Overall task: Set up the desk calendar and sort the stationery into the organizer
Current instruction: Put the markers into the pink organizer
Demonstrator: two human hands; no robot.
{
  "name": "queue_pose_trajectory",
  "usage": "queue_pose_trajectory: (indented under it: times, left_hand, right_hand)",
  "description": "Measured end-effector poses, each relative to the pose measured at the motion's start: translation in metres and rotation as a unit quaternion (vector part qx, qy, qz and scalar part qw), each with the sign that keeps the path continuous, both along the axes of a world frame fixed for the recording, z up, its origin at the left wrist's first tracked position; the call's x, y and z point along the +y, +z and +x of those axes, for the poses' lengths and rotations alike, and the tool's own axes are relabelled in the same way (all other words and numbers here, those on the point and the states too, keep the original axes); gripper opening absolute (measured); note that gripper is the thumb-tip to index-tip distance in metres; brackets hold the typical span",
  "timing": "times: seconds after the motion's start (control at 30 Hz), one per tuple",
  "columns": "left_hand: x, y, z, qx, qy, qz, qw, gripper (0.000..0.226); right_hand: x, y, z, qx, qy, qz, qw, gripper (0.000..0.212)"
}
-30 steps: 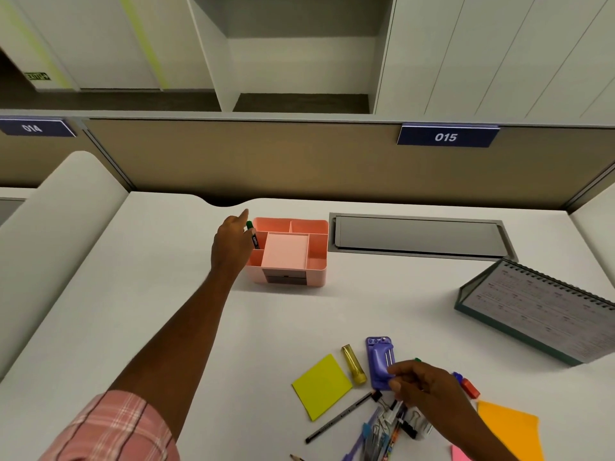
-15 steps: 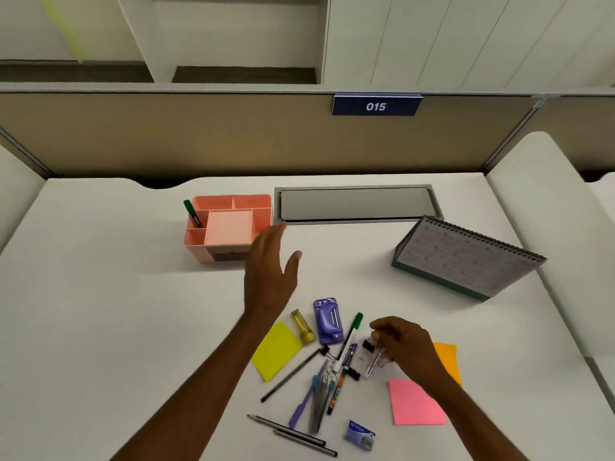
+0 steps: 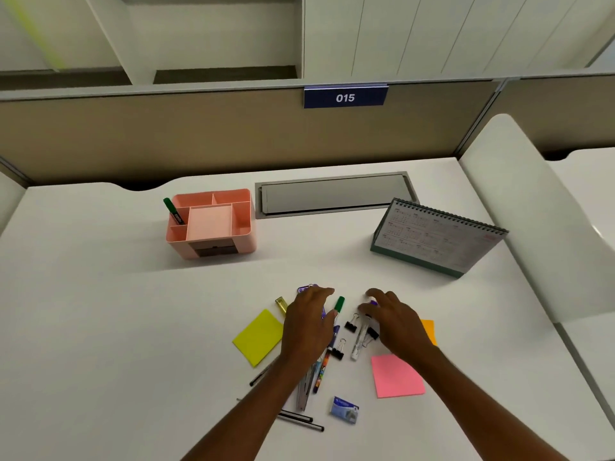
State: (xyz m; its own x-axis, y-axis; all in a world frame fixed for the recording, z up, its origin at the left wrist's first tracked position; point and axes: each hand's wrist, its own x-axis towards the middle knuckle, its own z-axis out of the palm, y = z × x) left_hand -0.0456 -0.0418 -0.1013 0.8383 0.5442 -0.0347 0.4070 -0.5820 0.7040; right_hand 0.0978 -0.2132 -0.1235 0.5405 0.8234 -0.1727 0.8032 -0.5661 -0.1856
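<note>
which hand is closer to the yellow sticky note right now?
Left. The left hand sits just right of the yellow sticky note, at its edge. The right hand is farther right, beyond the binder clips.

Head camera looks forward and down at the desk (image 3: 100,327)
</note>
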Motion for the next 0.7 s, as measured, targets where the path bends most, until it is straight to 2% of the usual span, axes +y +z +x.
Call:
queue_pose_trajectory:
  times: [0.17, 0.4, 0.5, 0.63, 0.7]
  left_hand:
    - [-0.001, 0.006, 0.001, 0.007, 0.006, -0.01, 1.0, 0.036]
    - [-0.003, 0.008, 0.004, 0.018, 0.011, -0.044, 0.999, 0.031]
    - [-0.002, 0.005, 0.007, 0.012, 0.004, -0.069, 0.998, 0.028]
    - [-0.004, 0.005, 0.014, 0.02, -0.005, -0.113, 0.993, 0.034]
    - [-0.005, 0.007, 0.017, 0.02, -0.013, -0.14, 0.99, 0.042]
  right_hand:
    - [0.005, -0.002, 0.009, -0.063, 0.038, -0.026, 0.997, 0.044]
    - [-0.002, 0.007, 0.021, -0.059, 0.061, 0.003, 0.996, 0.047]
    - [-0.002, 0.015, 0.024, -0.002, 0.036, 0.032, 0.999, 0.043]
    - [0.005, 0.032, 0.03, 0.178, -0.018, 0.068, 0.981, 0.04]
    - [0.01, 0.041, 0.03, 0.214, -0.03, 0.094, 0.972, 0.04]
